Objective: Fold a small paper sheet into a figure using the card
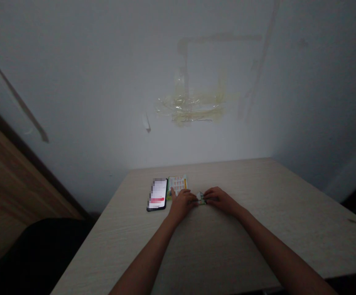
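Between my two hands, low over the table, is a small folded piece of printed paper (pixel 201 198), pale with green patches. My left hand (pixel 182 203) pinches its left side, and my right hand (pixel 222 199) pinches its right side with thumb and fingers. The fingers cover much of the paper, so its exact shape is hard to make out. Partly under my left hand lies a printed sheet or booklet (pixel 178 182) with green edges and rows of small pictures. Left of it, a phone (pixel 158 194) lies face up with its screen lit.
The pale wooden table (pixel 128 241) meets a white wall (pixel 104 82) at its far edge. Strips of peeling clear tape (pixel 193 106) stick to the wall. At the lower left are a dark rounded object (pixel 42 250) and brown wooden panelling (pixel 5 180).
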`<state>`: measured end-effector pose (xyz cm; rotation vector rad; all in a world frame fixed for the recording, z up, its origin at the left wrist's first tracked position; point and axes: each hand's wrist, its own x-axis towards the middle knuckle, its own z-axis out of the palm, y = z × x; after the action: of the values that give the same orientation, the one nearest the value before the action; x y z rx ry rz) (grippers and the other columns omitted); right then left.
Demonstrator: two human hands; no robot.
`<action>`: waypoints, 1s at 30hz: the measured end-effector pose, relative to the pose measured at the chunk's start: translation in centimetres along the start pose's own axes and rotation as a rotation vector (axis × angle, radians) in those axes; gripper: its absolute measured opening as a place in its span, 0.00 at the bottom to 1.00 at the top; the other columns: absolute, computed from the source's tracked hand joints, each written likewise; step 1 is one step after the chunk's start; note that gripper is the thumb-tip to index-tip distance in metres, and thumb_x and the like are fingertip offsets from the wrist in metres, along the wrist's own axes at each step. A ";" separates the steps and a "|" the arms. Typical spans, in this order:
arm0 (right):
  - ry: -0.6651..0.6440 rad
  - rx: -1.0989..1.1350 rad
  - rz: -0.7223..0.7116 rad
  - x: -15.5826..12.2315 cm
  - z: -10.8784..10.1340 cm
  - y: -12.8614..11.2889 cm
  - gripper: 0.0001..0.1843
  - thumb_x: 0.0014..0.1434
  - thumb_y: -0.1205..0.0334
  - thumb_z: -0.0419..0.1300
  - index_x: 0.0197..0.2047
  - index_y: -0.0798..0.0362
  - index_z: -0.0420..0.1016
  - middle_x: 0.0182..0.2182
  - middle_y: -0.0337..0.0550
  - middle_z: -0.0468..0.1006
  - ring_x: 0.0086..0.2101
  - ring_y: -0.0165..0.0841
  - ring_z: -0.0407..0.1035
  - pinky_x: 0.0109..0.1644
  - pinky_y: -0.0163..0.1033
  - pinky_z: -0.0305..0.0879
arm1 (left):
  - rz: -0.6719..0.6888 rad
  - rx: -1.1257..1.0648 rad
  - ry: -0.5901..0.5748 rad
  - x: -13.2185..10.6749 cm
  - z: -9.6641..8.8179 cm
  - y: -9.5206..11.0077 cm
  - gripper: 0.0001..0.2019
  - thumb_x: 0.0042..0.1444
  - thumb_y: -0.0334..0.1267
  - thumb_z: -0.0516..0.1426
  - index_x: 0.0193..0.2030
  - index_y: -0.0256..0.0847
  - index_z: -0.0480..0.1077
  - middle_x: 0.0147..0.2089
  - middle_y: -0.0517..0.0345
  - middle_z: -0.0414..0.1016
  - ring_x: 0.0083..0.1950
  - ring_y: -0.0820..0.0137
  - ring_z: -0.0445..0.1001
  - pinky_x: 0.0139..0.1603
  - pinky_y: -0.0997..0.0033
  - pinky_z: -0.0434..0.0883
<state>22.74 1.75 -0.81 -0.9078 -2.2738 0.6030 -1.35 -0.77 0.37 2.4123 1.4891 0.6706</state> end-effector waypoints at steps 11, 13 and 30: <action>0.003 -0.018 -0.002 0.0 0.0 -0.1 0.11 0.59 0.57 0.63 0.46 0.45 0.80 0.47 0.45 0.78 0.50 0.38 0.69 0.57 0.48 0.64 | -0.016 0.034 0.024 0.1 0.1 0.2 0.08 0.61 0.42 0.57 0.42 0.54 0.79 0.49 0.60 0.81 0.60 0.60 0.69 0.68 0.31 0.29; 0.000 -0.030 -0.001 0.1 0.0 0.0 0.11 0.60 0.57 0.62 0.45 0.45 0.80 0.47 0.45 0.78 0.50 0.38 0.69 0.57 0.49 0.64 | -0.022 0.042 0.021 0.1 0.1 0.2 0.09 0.61 0.43 0.57 0.43 0.54 0.78 0.49 0.59 0.81 0.60 0.60 0.69 0.69 0.33 0.31; 0.055 -0.207 0.032 0.3 0.4 -0.9 0.09 0.62 0.61 0.58 0.40 0.49 0.80 0.41 0.44 0.82 0.44 0.37 0.74 0.51 0.43 0.68 | -0.023 0.053 0.073 -0.1 -0.4 1.3 0.08 0.59 0.48 0.59 0.39 0.54 0.79 0.44 0.62 0.82 0.58 0.59 0.69 0.70 0.36 0.32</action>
<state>21.86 1.26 -0.44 -1.0473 -2.3063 0.3556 -0.52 -1.45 1.27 2.4296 1.5804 0.7311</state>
